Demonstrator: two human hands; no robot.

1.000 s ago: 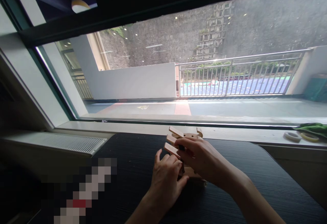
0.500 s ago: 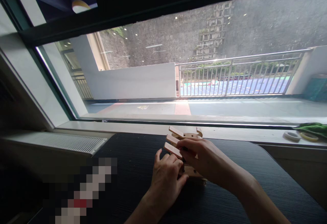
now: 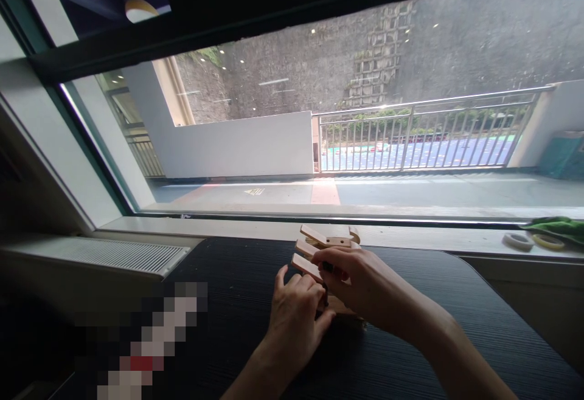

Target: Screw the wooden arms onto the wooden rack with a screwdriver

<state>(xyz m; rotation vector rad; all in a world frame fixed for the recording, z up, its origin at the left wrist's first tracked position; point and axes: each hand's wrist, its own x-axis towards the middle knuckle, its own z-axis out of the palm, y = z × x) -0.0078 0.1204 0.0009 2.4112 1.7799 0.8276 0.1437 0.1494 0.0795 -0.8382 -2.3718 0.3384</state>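
Note:
A small wooden model (image 3: 319, 242) made of pale slats stands on the dark table (image 3: 228, 303) near the window sill. My left hand (image 3: 294, 321) is curled against its lower left side, fingers bent and thumb pressed on the base. My right hand (image 3: 360, 284) reaches over from the right, its fingers closed around the middle of the model and pinching a small dark part there. What exactly the fingertips hold is hidden.
A white radiator grille (image 3: 114, 254) runs along the left under the window. On the sill at far right lie two tape rolls (image 3: 531, 241) and a green cloth (image 3: 559, 227). A blurred patch (image 3: 150, 339) covers something at the lower left.
Almost nothing has changed; my right hand's fingers have shifted slightly on the model while my left hand stays in place.

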